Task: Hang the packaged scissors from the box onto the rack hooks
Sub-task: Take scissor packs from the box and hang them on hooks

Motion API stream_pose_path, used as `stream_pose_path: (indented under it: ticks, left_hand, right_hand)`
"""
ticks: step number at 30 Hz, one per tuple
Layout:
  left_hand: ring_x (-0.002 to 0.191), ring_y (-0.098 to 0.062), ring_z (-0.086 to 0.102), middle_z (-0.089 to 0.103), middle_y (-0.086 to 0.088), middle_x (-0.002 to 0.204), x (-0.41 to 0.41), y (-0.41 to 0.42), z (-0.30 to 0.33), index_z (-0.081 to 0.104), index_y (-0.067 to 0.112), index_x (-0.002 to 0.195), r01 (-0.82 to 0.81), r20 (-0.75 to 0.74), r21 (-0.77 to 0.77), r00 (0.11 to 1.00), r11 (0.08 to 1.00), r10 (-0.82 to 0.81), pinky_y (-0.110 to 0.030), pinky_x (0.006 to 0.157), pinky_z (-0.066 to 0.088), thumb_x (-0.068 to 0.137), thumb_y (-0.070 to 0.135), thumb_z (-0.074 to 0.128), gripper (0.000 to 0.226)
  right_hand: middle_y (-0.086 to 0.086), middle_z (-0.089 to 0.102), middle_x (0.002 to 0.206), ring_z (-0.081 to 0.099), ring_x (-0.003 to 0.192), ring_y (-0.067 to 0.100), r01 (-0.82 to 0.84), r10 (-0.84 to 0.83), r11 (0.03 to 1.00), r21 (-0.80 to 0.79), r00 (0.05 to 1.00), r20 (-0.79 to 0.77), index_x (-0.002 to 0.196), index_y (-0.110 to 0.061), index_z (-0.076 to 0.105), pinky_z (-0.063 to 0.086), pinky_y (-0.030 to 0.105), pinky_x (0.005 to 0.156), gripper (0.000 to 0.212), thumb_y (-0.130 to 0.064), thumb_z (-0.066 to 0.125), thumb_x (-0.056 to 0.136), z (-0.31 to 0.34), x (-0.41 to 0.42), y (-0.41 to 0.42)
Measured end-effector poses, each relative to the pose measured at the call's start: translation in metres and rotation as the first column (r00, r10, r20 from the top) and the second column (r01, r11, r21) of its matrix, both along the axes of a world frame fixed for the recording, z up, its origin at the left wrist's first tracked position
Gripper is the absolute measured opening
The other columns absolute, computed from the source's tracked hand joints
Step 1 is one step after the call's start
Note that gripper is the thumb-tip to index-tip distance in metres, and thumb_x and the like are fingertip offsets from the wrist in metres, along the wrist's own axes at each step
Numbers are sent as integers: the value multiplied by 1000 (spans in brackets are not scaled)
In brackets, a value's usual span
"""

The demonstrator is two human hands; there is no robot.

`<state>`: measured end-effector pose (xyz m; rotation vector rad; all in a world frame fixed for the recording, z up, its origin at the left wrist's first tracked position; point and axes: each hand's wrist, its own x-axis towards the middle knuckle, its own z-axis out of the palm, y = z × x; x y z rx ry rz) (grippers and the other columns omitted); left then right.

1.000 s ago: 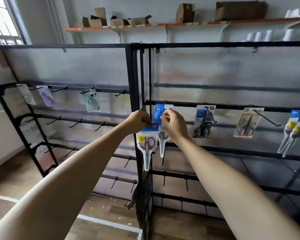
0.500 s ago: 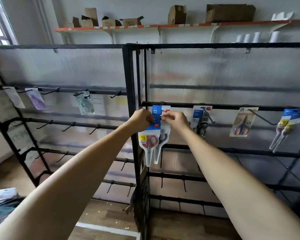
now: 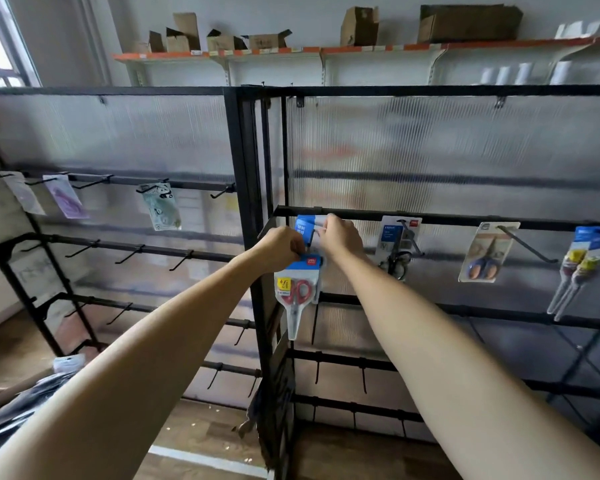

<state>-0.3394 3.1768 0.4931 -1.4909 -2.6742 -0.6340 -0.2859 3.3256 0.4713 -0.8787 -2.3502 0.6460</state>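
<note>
From the head view, your left hand [image 3: 280, 247] pinches the top of the red-handled scissors pack [image 3: 297, 292] hanging below it, while your right hand [image 3: 340, 235] grips a blue-carded pack [image 3: 305, 227] up at the rack [image 3: 430, 219] bar's leftmost hook.

The scissors pack [image 3: 297, 285] is showing red handles under a blue header with a yellow label. The rack [image 3: 243, 161] is looking black, its panels ribbed and translucent. The shelf [image 3: 326, 50] edge is running orange.
</note>
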Motion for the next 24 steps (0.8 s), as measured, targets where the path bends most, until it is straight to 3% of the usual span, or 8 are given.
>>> stream_pose_path:
  ticks: [5, 9, 14, 19, 22, 24]
  left_hand:
    - [94, -20, 62, 65, -5, 104, 2, 7, -1, 72, 10, 100, 0, 34, -6, 999, 1000, 0, -28, 84, 51, 86, 13, 71, 14]
    - [94, -16, 60, 64, -2, 103, 5, 7, -9, 74, 9, 101, -36, 145, 55, 989, 998, 28, -25, 83, 49, 83, 10, 73, 18]
    - [91, -14, 59, 67, 0, 98, 20, 11, -35, 76, 12, 99, 9, 208, 40, 978, 999, -17, -26, 83, 50, 83, 14, 75, 17]
    - [85, -17, 61, 72, -5, 95, 52, 27, -53, 78, 10, 96, 73, 208, 38, 975, 997, -80, -31, 83, 53, 83, 14, 74, 14]
    - [79, -15, 60, 72, -5, 91, 75, 42, -59, 78, 11, 94, 103, 202, 36, 973, 994, -108, -28, 75, 51, 83, 15, 73, 13]
    - [77, -12, 57, 70, -1, 85, 93, 52, -62, 78, 14, 92, 122, 197, 44, 972, 992, -128, -23, 69, 44, 84, 15, 72, 10]
  right_hand:
    - [12, 65, 114, 62, 103, 33, 66, -72, 995, 70, 994, 79, 114, -11, 60, 42, 33, 71, 35, -40, 53, 98, -3, 5, 5]
    - [11, 63, 109, 61, 99, 31, 28, -34, 999, 44, 989, 141, 111, -11, 57, 45, 34, 70, 34, -43, 49, 99, -19, 26, 15]
    - [6, 65, 97, 59, 82, 23, -50, 56, 998, -38, 978, 202, 92, -21, 56, 44, 30, 65, 16, -36, 55, 97, -40, 64, 24]
    - [1, 61, 93, 59, 83, 19, -39, 70, 989, -139, 973, 222, 99, -18, 58, 51, 33, 73, 11, -28, 58, 96, -59, 107, 23]
    - [-1, 61, 89, 57, 76, 15, -28, 53, 993, -112, 972, 229, 97, -20, 58, 42, 29, 59, 6, -25, 56, 97, -65, 142, 25]
    - [-2, 62, 90, 57, 77, 15, -4, 29, 994, -105, 973, 231, 96, -21, 56, 40, 29, 58, 5, -26, 54, 97, -68, 165, 29]
